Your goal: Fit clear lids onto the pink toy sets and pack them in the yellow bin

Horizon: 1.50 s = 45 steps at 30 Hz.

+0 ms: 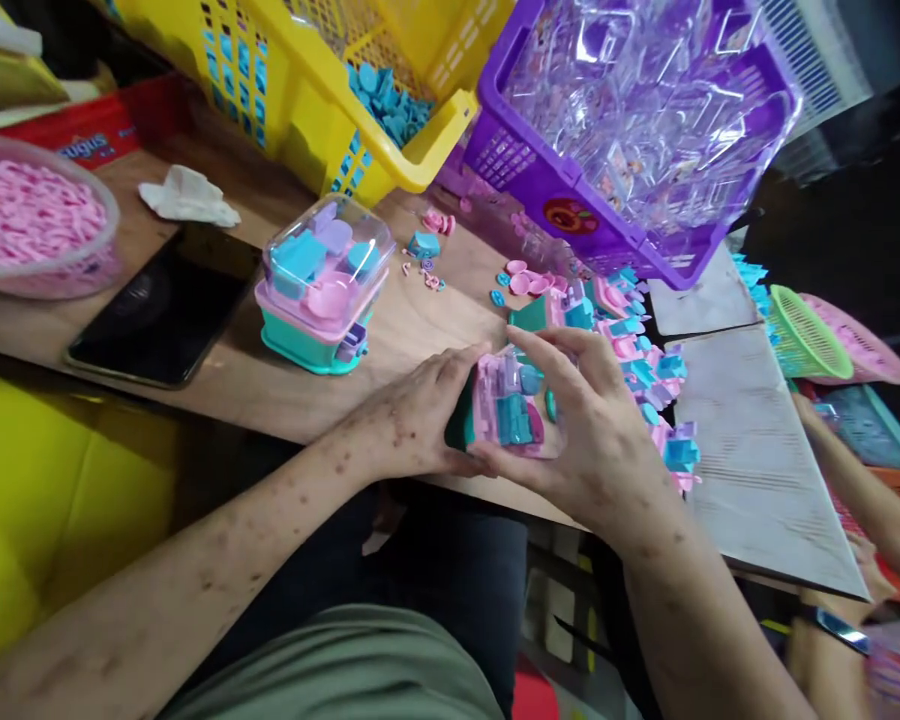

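Observation:
Between my two hands, a small toy box [508, 405] with pink, lilac and blue pieces under a clear cover lies on its side at the table's front edge. My left hand [420, 412] grips its dark green base side. Fingers and thumb of my right hand [592, 430] wrap round the clear cover. A second toy box [324, 285] with a clear lid, pink tray and teal base stands upright to the left. Rows of pink and blue toy pieces [645, 365] sit just right of my right hand.
Behind are a yellow basket [300, 90] of blue parts and a purple basket [570, 200] of clear covers. Left lie a phone [165, 305], crumpled tissue [187, 195] and a tub of pink pieces [37, 215]. Loose small parts dot the table [427, 320]. Another person's arms [870, 510] are at right.

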Each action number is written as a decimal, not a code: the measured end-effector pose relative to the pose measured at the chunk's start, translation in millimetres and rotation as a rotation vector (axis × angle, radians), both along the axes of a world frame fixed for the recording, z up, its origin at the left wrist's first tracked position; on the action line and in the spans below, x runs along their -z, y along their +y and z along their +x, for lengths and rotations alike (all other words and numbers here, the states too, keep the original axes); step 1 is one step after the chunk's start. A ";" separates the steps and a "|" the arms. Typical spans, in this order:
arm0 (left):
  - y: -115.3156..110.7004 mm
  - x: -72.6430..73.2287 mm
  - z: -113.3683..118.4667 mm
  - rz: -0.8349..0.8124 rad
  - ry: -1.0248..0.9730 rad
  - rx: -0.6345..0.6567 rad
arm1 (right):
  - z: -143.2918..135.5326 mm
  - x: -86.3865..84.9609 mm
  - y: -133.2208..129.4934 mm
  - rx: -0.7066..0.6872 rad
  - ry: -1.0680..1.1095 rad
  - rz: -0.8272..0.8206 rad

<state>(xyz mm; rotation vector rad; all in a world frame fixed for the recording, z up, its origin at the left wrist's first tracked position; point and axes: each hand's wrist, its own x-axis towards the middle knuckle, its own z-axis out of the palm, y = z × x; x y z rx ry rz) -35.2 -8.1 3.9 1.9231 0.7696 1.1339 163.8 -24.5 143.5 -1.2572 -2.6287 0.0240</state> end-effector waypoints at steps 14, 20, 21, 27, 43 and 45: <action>-0.1 -7.8 -0.7 -0.092 0.007 0.007 | -15.4 -9.3 -7.3 0.035 -0.051 0.019; 0.6 -9.5 -1.7 -0.089 0.018 0.002 | -14.1 -8.7 -6.3 0.056 -0.063 0.036; 0.5 -9.4 -1.7 -0.084 0.030 0.000 | -13.7 -8.4 -5.9 0.057 -0.062 0.034; 1.4 -8.5 0.5 -0.058 0.028 -0.022 | -16.6 -7.4 0.1 0.034 -0.047 -0.029; -33.2 -50.5 -28.7 0.546 0.284 -0.434 | -50.6 35.8 28.8 0.021 0.628 -0.129; -26.4 -60.4 -37.7 0.644 0.407 -0.439 | -38.9 22.2 46.4 0.052 0.602 0.015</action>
